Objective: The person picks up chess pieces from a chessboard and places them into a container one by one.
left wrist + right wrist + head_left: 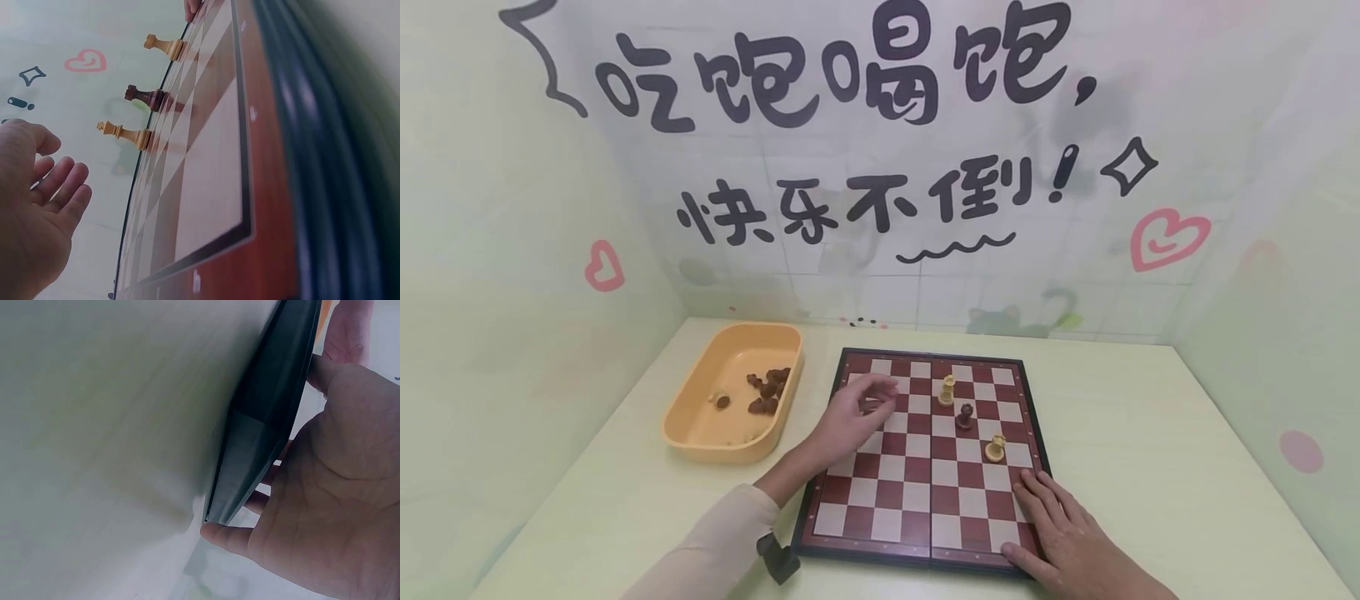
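A red-and-white chessboard point(886, 525) lies on the table with three pieces upright on its right half. The pale king point(947, 393) stands farthest back, the dark rook point(965, 417) a little nearer, the pale rook point(996, 449) nearest. My left hand point(856, 421) hovers over the left half, fingers loosely bent with nothing between them; the left wrist view shows its empty palm apart from the king point(128, 134). At the board's near right corner my right hand point(1067, 537) rests with fingers on the edge; the right wrist view shows its fingers along the dark side point(250, 450).
Left of the board is an orange plastic tray point(681, 425) with several dark chess pieces point(767, 392) and a few pale ones inside. Printed curtains point(880, 292) close off the back and both sides of the table point(1135, 433).
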`<state>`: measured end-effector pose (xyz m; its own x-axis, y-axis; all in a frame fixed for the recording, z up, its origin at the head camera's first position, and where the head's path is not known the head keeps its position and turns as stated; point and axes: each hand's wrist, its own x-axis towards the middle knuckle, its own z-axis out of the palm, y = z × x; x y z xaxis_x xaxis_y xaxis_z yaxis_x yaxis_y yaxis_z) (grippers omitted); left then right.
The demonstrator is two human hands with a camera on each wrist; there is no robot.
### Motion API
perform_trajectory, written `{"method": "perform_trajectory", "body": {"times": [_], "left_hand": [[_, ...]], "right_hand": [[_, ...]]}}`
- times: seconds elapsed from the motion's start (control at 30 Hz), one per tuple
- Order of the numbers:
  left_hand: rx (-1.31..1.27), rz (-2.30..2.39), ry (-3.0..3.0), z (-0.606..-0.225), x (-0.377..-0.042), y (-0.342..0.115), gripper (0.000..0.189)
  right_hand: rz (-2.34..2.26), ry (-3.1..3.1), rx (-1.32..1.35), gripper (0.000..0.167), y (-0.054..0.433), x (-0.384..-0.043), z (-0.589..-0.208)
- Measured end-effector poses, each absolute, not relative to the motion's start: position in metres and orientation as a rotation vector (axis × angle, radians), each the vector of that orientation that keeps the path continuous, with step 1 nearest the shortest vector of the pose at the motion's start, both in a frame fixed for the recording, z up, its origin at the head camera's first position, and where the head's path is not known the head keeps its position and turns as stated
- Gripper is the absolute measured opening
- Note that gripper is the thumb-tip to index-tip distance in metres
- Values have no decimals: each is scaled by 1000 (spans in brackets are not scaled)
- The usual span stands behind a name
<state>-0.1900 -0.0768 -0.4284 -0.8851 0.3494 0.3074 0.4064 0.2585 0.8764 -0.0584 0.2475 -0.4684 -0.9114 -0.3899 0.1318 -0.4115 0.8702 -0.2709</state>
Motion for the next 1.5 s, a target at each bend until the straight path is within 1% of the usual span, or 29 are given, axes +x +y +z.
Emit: {"method": "perform_trajectory", "body": {"times": [0.53, 0.9, 1.2, 1.5], "left_hand": [[-719, -1736, -2458, -430, -200, -58, 29], [-742, -1767, -2482, -432, -207, -47, 34], [-711, -1802, -2514, -434, -212, -38, 34], [-774, -1773, -2538, -437, -218, -30, 35]], "right_hand": [[492, -3076, 591, 83, 250, -63, -463], [463, -3018, 616, 80, 253, -66, -466], [486, -3060, 617, 83, 255, -69, -462], [525, -3093, 615, 85, 256, -72, -460]]}}
